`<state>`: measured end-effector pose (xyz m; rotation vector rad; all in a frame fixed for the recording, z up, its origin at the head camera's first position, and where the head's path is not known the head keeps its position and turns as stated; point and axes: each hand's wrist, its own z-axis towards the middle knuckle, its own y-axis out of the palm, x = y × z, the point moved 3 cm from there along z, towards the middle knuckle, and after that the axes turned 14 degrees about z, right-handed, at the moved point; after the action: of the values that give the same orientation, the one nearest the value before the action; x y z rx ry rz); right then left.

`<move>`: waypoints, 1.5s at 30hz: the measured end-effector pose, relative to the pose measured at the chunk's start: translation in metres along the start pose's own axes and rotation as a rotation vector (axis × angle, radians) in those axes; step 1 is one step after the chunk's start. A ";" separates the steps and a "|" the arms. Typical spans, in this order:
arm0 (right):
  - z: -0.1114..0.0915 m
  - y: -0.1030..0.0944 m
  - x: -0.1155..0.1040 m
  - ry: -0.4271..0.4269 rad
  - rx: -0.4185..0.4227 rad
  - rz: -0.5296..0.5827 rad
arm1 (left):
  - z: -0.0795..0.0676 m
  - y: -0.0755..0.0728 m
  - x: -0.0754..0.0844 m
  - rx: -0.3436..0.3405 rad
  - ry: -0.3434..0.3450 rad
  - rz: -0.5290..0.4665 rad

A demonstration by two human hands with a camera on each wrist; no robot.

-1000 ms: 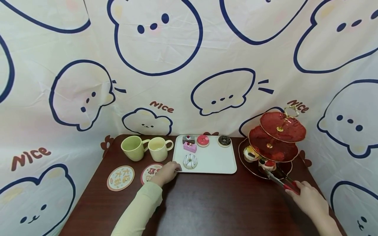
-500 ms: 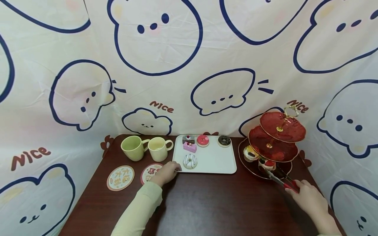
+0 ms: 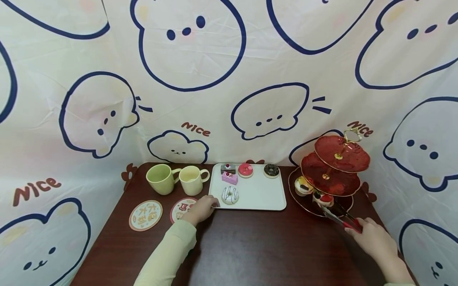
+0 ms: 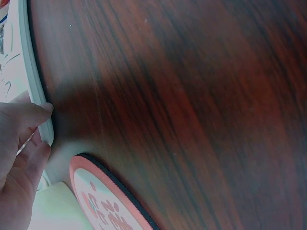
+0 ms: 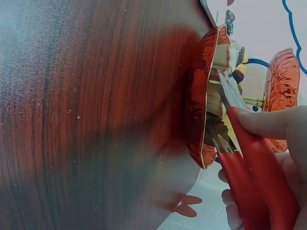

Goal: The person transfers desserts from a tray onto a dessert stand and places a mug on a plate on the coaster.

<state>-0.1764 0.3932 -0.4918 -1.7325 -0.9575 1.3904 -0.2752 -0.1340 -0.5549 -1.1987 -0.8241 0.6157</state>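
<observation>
My left hand pinches the near left corner of a white tray; in the left wrist view its thumb lies over the rim. On the tray sit a white donut with dark stripes, a pink donut, a chocolate donut and two cake slices, one pink. At the right, my right hand grips red-handled tongs. Their metal tips stand at a fruit-topped cupcake on the bottom plate of a red three-tier stand. Beside it sits a yellow-topped cupcake.
A green mug and a cream mug stand left of the tray. Two round coasters lie in front of them, one partly behind the left hand. A patterned cloth hangs right behind the brown table.
</observation>
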 end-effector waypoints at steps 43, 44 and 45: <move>-0.026 -0.012 0.002 0.092 -0.071 0.009 | 0.000 -0.007 0.008 -0.020 -0.031 0.069; -0.027 -0.013 0.002 0.091 -0.067 0.010 | 0.000 -0.006 0.007 -0.020 -0.031 0.069; -0.028 -0.014 0.002 0.092 -0.062 0.013 | 0.000 -0.006 0.007 -0.020 -0.031 0.070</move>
<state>-0.1500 0.3992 -0.4757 -1.8349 -0.9489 1.2892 -0.2711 -0.1301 -0.5476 -1.2432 -0.8189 0.6854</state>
